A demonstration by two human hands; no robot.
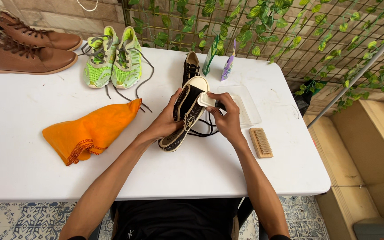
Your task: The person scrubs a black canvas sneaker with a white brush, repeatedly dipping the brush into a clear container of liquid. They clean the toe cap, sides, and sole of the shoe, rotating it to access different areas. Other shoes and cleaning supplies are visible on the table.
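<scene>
My left hand (164, 122) grips a black canvas sneaker (187, 111) with a cream rubber sole, tipped on its side above the white table (32, 169). My right hand (225, 118) presses a small white pad or sponge (206, 100) against the sneaker's toe side. Black laces hang loose beneath the shoe. The matching second black sneaker (192, 66) lies just behind it, farther up the table.
An orange cloth (92, 131) lies left of my hands. A wooden brush (261, 142) and a clear plastic tray (245, 104) sit to the right. Green running shoes (112, 60), brown boots (23, 44) and two small tubes (221, 62) stand at the back. Vine trellis behind.
</scene>
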